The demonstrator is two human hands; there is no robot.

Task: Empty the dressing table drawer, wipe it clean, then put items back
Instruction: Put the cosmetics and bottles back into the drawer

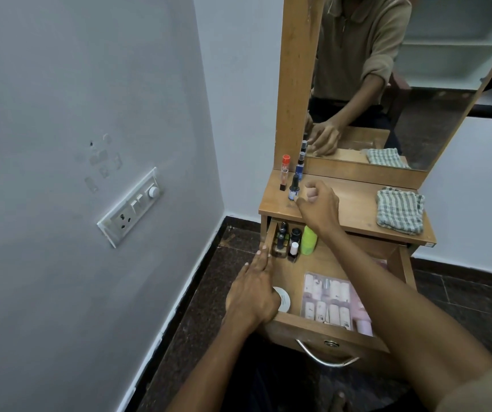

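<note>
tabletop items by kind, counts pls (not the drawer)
Bottles: 3 — red-capped tube, blue spray bottle, small dark-capped bottle
Cloths: 1 — checked cloth
Total: 4
The right hand is by the small bottle; grip unclear.

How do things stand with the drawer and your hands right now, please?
Left hand flat on drawer edge; right hand beside small bottle on tabletop. Drawer open, mostly full. Nothing blocking.

I note bottles [293, 188] far left on the table [354, 209], cloth [400, 215] right; open drawer [325, 334] below, pouch [329, 300] inside near right.
</note>
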